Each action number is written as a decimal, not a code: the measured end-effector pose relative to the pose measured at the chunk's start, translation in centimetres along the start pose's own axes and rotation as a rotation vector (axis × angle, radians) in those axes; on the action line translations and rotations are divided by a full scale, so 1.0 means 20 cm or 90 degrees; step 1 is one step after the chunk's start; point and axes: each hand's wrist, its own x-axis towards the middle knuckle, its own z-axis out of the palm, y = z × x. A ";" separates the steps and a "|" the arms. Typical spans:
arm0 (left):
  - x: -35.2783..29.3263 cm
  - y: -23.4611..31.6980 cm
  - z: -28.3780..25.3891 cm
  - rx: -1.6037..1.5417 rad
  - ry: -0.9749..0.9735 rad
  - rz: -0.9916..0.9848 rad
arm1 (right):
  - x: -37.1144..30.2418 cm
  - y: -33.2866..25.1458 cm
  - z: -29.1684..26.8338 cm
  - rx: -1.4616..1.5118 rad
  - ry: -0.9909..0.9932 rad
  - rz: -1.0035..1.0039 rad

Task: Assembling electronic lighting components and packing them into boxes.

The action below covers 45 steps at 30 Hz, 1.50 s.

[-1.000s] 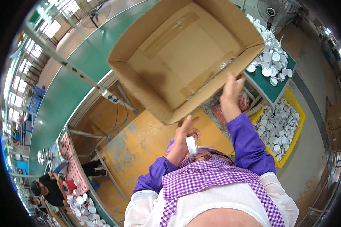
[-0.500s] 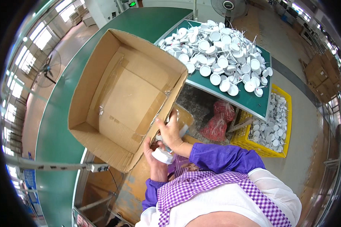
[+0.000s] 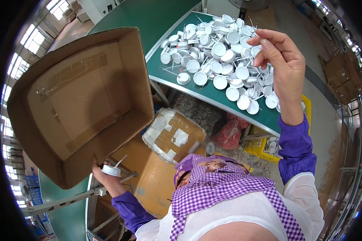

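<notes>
Right hand (image 3: 283, 60) swung up over the disc pile (image 3: 219, 50), loosely open; left hand (image 3: 104, 175) grips box (image 3: 134, 68) plus white disc (image 3: 111, 171), fingertips hidden.

tilted open cardboard box (image 3: 82, 102), round white disc (image 3: 111, 171) beside it

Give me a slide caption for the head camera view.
Left hand holds a white disc beside an open cardboard box; right hand raised over heaped white discs.
</notes>
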 end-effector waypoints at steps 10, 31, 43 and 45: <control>0.15 0.39 0.34 0.177 -0.106 0.204 | 0.19 0.47 -0.18 -0.024 -0.159 0.217; 0.35 1.46 1.33 0.501 -0.149 0.806 | 0.92 1.03 0.83 -0.028 0.086 -0.086; 0.75 -0.06 2.66 0.464 -0.447 1.071 | 1.79 2.25 1.21 -0.041 0.055 0.440; 0.79 -0.28 2.84 0.521 -0.508 0.962 | 1.85 2.48 1.17 -0.097 0.143 0.484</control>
